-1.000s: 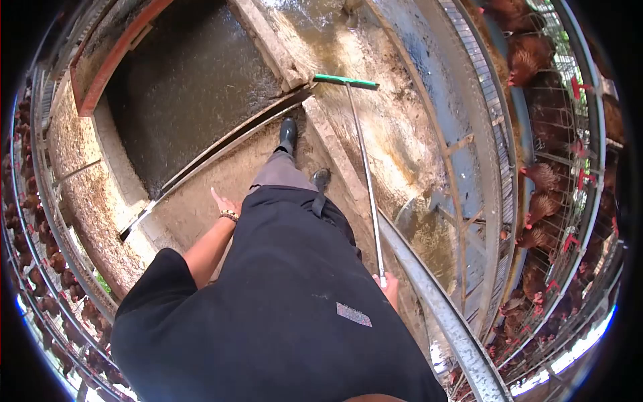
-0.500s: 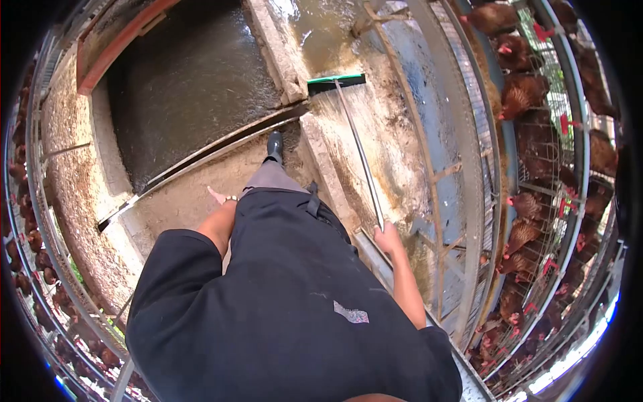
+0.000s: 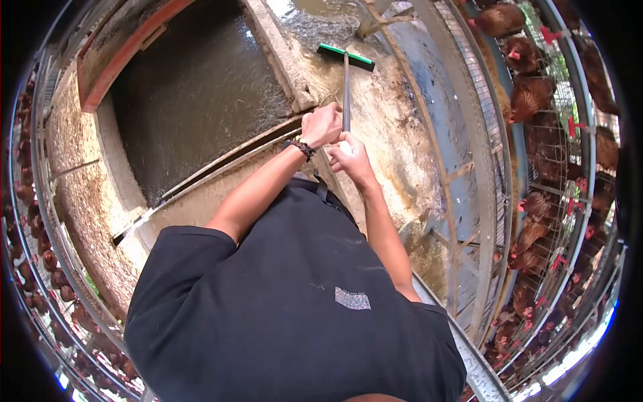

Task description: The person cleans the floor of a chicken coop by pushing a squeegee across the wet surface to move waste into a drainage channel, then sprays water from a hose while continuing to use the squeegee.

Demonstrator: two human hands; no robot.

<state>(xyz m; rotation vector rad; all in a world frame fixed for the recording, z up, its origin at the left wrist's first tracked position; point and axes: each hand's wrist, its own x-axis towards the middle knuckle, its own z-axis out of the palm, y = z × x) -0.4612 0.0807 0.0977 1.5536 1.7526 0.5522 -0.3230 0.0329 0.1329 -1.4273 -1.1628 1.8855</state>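
Note:
A floor squeegee with a green-and-black head (image 3: 346,57) rests on the wet concrete ahead, its grey pole (image 3: 346,100) running back toward me. My right hand (image 3: 351,161) is closed around the near end of the pole. Close beside the pole, on its left, is my left hand (image 3: 321,126), wearing a dark bead bracelet (image 3: 305,149) at the wrist. Its fingers are curled in, and what they hold, if anything, is hidden. The pole shows uncovered to the right of that hand.
A pit of murky water (image 3: 194,100) lies at left, edged by a concrete curb (image 3: 278,57). Caged brown hens (image 3: 532,97) line the right side, more the left. A metal frame (image 3: 492,167) runs along the right. Water (image 3: 321,27) stands on the floor ahead.
My left hand has come up from low at the left to beside the pole. My right hand has moved forward and left. The squeegee head has slid farther away and tilted.

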